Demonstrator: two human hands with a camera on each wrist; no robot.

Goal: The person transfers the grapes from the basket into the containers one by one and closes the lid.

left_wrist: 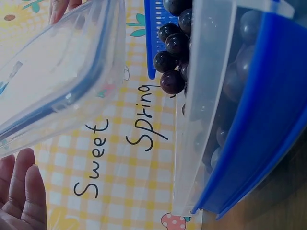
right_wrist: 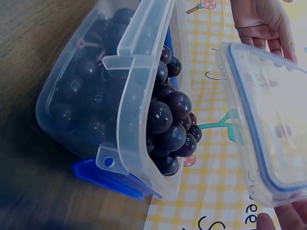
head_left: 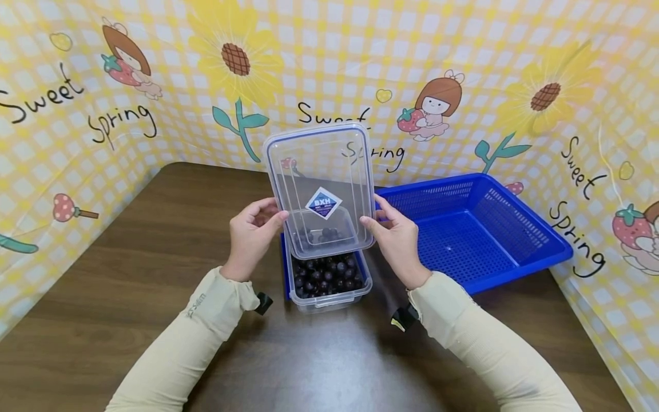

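In the head view a clear plastic lid (head_left: 319,166) with a blue seal line and a diamond-shaped label is tilted up above a food container. My left hand (head_left: 252,237) holds its left edge, thumb on the near face. The right hand (head_left: 399,240) pinches the opposite edge low down. Below, the clear container (head_left: 329,303) stands uncovered on the table, filled with dark grapes (head_left: 326,277) that heap above its rim in both wrist views. A blue side flap (left_wrist: 268,110) of the container hangs folded outward. The lid's lower edge overlaps the container's far part in the head view.
Right of the container sits a large blue perforated basket (head_left: 448,246). The brown wooden table (head_left: 128,274) is bordered by a yellow checked cloth backdrop (head_left: 319,57) with printed flowers and figures. Both wrists carry small black straps.
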